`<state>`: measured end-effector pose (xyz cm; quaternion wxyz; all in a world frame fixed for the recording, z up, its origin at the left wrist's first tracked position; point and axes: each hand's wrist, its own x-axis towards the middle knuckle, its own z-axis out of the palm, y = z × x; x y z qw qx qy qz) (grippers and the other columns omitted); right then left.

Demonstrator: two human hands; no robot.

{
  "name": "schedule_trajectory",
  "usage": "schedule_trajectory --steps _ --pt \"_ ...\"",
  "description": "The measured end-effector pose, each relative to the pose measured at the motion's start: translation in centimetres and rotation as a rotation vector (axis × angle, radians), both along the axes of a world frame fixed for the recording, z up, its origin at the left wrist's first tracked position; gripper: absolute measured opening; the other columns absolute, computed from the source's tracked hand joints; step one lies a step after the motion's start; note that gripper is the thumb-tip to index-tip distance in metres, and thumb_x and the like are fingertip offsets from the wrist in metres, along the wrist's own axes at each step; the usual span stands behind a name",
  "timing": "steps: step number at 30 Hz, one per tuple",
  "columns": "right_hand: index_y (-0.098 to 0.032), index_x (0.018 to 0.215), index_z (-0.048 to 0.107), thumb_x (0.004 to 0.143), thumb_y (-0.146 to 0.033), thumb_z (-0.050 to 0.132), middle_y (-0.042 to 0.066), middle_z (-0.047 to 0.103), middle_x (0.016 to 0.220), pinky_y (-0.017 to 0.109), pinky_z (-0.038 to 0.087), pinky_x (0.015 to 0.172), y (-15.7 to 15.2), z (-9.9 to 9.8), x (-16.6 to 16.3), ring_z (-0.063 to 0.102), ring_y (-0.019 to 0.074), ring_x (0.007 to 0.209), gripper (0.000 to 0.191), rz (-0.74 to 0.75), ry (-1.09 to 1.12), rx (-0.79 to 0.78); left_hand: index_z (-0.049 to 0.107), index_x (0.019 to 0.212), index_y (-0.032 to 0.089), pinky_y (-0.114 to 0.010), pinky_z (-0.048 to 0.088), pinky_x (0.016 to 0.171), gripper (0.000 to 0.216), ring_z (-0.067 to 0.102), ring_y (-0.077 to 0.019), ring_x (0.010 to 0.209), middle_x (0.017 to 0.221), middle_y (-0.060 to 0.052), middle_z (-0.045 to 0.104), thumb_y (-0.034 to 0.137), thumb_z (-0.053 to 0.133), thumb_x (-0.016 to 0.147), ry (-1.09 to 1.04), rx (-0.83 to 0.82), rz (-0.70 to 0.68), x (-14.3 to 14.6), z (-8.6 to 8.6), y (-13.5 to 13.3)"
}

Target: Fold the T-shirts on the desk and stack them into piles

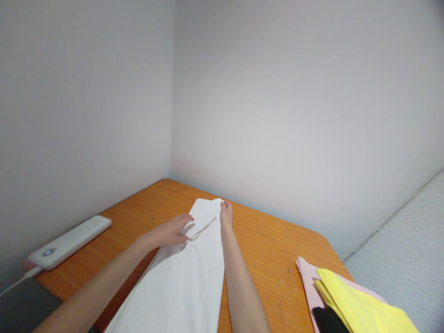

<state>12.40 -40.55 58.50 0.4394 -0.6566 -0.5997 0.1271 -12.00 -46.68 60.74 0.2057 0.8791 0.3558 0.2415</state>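
Note:
A long piece of white folded cloth (183, 282), seemingly a garment, stretches from the near edge of my view toward the far side of the table. My right hand (226, 213) is closed on its far right corner. On the left side of the cloth lies my left hand (177, 229), thumb and fingers apart, with the thumb beside the end of a raised slanting fold. The near end of the cloth runs out of view.
The wooden table (270, 249) meets pale walls behind and at left. A white power strip-like device (72, 243) with a cable sits on the left edge. Yellow cloth (360, 300), pink cloth (305, 273) and black cloth (328, 320) are piled at right.

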Motion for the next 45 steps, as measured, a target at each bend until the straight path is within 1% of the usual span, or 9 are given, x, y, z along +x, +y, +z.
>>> schedule_trajectory --steps 7,11,17,22,28,31,36,39,45 --pt "-0.022 0.138 0.052 0.091 -0.043 0.051 0.01 0.043 0.149 0.049 0.018 0.116 -2.7 -2.3 -4.0 0.029 0.0296 0.143 0.051 0.086 -0.285 -0.115 0.062 0.117 0.023 -0.036 0.045 0.101 0.043 0.056 -0.0217 0.118 0.129 -0.008 0.057 0.004 0.042 0.084 0.05 0.171 0.044 -1.9 -4.1 -0.2" --pt "-0.024 0.143 0.047 0.094 -0.043 0.048 0.009 0.032 0.155 0.052 0.008 0.117 -3.6 -3.0 -4.4 0.018 0.03 0.147 0.052 0.113 -0.415 -0.129 0.062 0.123 0.023 -0.039 0.044 0.105 0.05 0.055 -0.0228 0.122 0.132 -0.01 0.058 0.0 0.043 0.084 0.077 0.227 0.083 -2.7 -5.4 0.1" --pt "-0.013 0.146 0.041 0.101 -0.039 0.034 0.015 0.03 0.156 0.046 0.013 0.118 -3.1 -0.5 -2.7 0.02 0.0267 0.146 0.053 0.103 -0.466 -0.133 0.057 0.128 0.025 -0.045 0.041 0.107 0.053 0.05 -0.0254 0.127 0.138 -0.011 0.054 0.0 0.045 0.083 0.086 0.235 0.24 -0.2 -2.5 -0.8" --pt "-0.009 0.142 0.042 0.098 -0.03 0.039 0.018 0.031 0.155 0.044 0.016 0.117 -5.8 2.0 0.6 0.021 0.026 0.146 0.049 0.081 -0.457 -0.114 0.05 0.127 0.017 -0.044 0.041 0.105 0.034 0.053 -0.0253 0.119 0.127 -0.014 0.057 0.029 0.037 0.098 -0.083 0.21 0.484 -1.3 -1.9 -9.1" --pt "-0.015 0.115 0.061 0.093 -0.026 0.048 0.012 0.065 0.115 0.032 0.042 0.095 -17.5 4.9 3.4 0.059 0.0208 0.107 0.028 0.128 -0.407 -0.116 0.056 0.095 0.022 -0.039 0.048 0.084 0.03 0.06 -0.0247 0.092 0.095 -0.006 0.062 0.049 0.044 0.093 -0.342 0.077 0.696 -6.7 -7.4 -20.5" --pt "-0.019 0.087 0.064 0.095 -0.032 0.046 0.004 0.067 0.082 0.027 0.043 0.068 -24.8 5.9 2.3 0.06 0.0166 0.073 0.023 0.137 -0.271 -0.149 0.057 0.094 0.023 -0.039 0.049 0.087 0.033 0.061 -0.0256 0.094 0.097 -0.007 0.063 0.053 0.044 0.091 -0.358 -0.023 0.685 -6.5 -8.3 -21.6" --pt "-0.021 0.07 0.062 0.099 -0.046 0.038 0.002 0.062 0.063 0.027 0.036 0.055 -34.3 4.6 -0.2 0.056 0.0151 0.055 0.045 0.106 0.0 -0.41 0.061 0.1 0.023 -0.04 0.048 0.095 0.043 0.061 -0.0295 0.104 0.106 -0.007 0.066 0.062 0.058 0.08 -0.353 -0.295 0.648 -4.7 -6.7 -20.2" --pt "-0.022 0.073 0.067 0.098 -0.048 0.038 0.003 0.065 0.066 0.028 0.039 0.058 -37.3 2.9 -0.2 0.06 0.0171 0.059 0.046 0.105 0.078 -0.474 0.066 0.094 0.023 -0.036 0.05 0.093 0.047 0.063 -0.0291 0.103 0.102 -0.004 0.071 0.065 0.063 0.074 -0.506 -0.524 0.589 -4.7 -5.5 -19.6" --pt "-0.024 0.105 0.07 0.1 -0.042 0.038 0.009 0.07 0.104 0.039 0.045 0.092 -35.5 3.8 0.7 0.062 0.0245 0.101 0.037 -0.021 -0.033 -0.134 0.066 0.11 0.019 -0.034 0.051 0.096 0.061 0.066 -0.0254 0.104 0.108 -0.005 0.073 0.062 0.073 0.067 -0.853 -0.924 0.629 -5.1 -3.6 -19.2"
